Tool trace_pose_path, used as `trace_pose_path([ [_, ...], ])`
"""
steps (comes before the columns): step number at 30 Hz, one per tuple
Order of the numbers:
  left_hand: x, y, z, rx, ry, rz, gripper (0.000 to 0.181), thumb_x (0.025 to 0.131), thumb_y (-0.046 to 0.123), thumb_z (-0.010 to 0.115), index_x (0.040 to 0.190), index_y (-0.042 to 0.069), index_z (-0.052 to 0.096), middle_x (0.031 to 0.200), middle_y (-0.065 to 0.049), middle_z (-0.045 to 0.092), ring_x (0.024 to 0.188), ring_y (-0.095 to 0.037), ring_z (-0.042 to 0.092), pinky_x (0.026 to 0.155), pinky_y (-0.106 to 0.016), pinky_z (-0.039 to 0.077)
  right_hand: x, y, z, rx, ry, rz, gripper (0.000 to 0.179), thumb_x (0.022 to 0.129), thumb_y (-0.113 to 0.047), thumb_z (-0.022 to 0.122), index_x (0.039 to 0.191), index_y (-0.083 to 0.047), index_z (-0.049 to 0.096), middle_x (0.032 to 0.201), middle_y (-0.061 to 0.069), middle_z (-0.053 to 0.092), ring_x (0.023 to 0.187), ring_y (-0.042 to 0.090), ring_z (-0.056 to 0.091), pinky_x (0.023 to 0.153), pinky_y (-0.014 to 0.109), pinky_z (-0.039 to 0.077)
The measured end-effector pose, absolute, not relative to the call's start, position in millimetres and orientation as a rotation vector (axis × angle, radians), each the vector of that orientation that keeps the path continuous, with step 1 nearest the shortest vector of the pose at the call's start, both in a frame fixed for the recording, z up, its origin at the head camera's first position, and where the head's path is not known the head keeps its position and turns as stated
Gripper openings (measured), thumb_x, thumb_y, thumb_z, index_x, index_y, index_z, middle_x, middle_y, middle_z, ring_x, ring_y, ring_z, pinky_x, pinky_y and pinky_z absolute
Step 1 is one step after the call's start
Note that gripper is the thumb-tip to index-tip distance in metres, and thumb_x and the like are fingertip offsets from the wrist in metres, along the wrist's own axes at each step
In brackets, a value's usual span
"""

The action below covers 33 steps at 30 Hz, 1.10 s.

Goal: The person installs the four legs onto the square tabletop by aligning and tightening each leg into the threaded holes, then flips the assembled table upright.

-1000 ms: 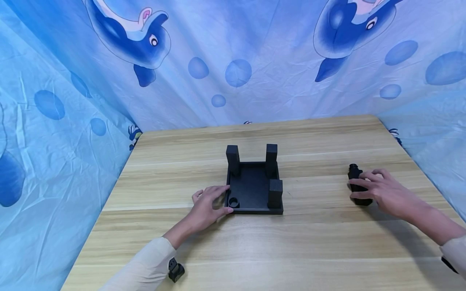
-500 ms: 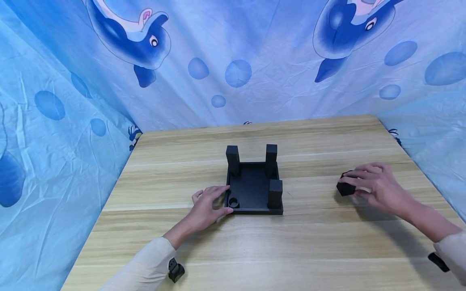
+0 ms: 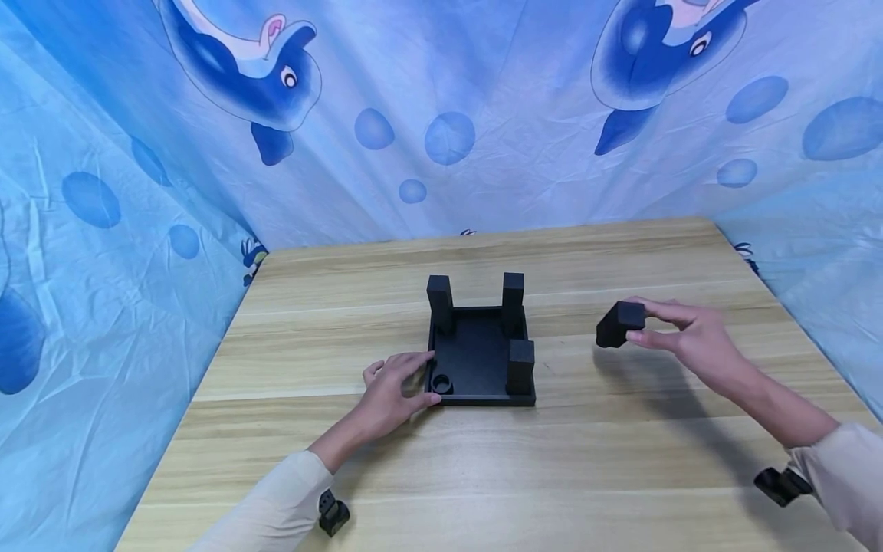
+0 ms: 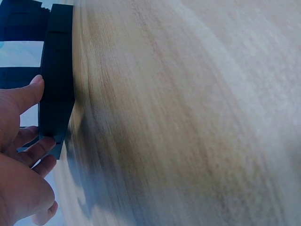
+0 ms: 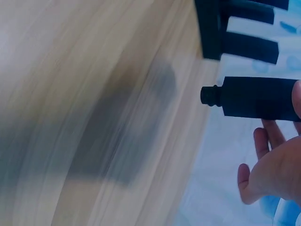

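Note:
A small black tabletop lies upside down on the table, with a low rim. Three square black legs stand up from its corners, one of them the front-right leg. A round socket sits in the front-left corner. My left hand holds that corner, thumb at the front rim and fingers along the left side. To the right, my right hand pinches a loose black table leg in the air. In the right wrist view the leg's threaded end points toward the table surface.
The wood-grain table reaches back to a blue curtain printed with dolphins, which also hangs at both sides. A black wrist device shows beside the left sleeve, and another beside the right sleeve.
My right hand has lifted the leg off the table, moved it left toward the tabletop and turned it threaded end down. My left hand stays at the corner.

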<state>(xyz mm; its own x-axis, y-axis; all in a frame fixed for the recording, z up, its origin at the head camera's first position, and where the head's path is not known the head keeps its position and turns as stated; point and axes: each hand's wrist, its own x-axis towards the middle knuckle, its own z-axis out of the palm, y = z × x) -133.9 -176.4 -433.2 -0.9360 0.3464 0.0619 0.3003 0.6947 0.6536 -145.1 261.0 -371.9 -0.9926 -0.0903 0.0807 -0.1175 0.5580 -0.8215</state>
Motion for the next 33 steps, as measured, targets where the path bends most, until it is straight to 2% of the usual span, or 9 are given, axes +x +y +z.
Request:
trace_pose_path([
  [3,-133.7,-176.4,-433.4,0.537,2.832,1.073,0.067,0.081,0.031,0.078,0.140,0.015,0.051,0.139,-0.004,0.051,0.130,-0.021,0.043,0.104,-0.052,0.009,-144.4,249.9,-368.1,0.210,-2.720,1.549,0.053,0.084,-0.030,0.076,0.132,-0.016,0.061,0.129,-0.006,0.061,0.115,-0.006,0.049,0.081,0.012,0.042],
  [10,-133.3,-176.1,-434.3,0.532,2.828,1.077,0.067,0.081,0.032,0.078,0.140,0.015,0.051,0.139,-0.004,0.051,0.130,-0.021,0.042,0.105,-0.052,0.009,-146.0,228.5,-366.6,0.236,-2.729,1.636,0.052,0.084,-0.032,0.075,0.132,-0.015,0.061,0.129,-0.005,0.061,0.118,0.006,0.049,0.081,0.019,0.044],
  [18,-133.7,-176.3,-433.2,0.541,2.821,1.088,0.067,0.082,0.031,0.078,0.140,0.014,0.051,0.139,-0.004,0.051,0.130,-0.021,0.042,0.104,-0.052,0.009,-149.8,214.1,-359.3,0.289,-2.661,1.824,0.049,0.086,-0.027,0.073,0.132,-0.015,0.061,0.118,-0.003,0.068,0.116,0.007,0.054,0.085,0.022,0.045],
  [25,-134.0,-175.9,-432.0,0.542,2.821,1.083,0.067,0.082,0.031,0.078,0.140,0.014,0.051,0.139,-0.004,0.051,0.130,-0.022,0.042,0.104,-0.053,0.009,-153.3,202.6,-347.8,0.270,-2.615,1.895,0.047,0.086,-0.024,0.074,0.131,-0.015,0.062,0.122,-0.003,0.065,0.116,0.013,0.055,0.086,0.024,0.046],
  [33,-133.8,-176.0,-430.9,0.537,2.822,1.085,0.066,0.081,0.031,0.078,0.140,0.014,0.051,0.138,-0.005,0.051,0.130,-0.022,0.042,0.104,-0.053,0.009,-156.6,183.9,-338.5,0.385,-2.516,2.041,0.050,0.087,-0.018,0.073,0.134,-0.009,0.058,0.115,-0.006,0.068,0.109,0.014,0.060,0.084,0.025,0.049],
])
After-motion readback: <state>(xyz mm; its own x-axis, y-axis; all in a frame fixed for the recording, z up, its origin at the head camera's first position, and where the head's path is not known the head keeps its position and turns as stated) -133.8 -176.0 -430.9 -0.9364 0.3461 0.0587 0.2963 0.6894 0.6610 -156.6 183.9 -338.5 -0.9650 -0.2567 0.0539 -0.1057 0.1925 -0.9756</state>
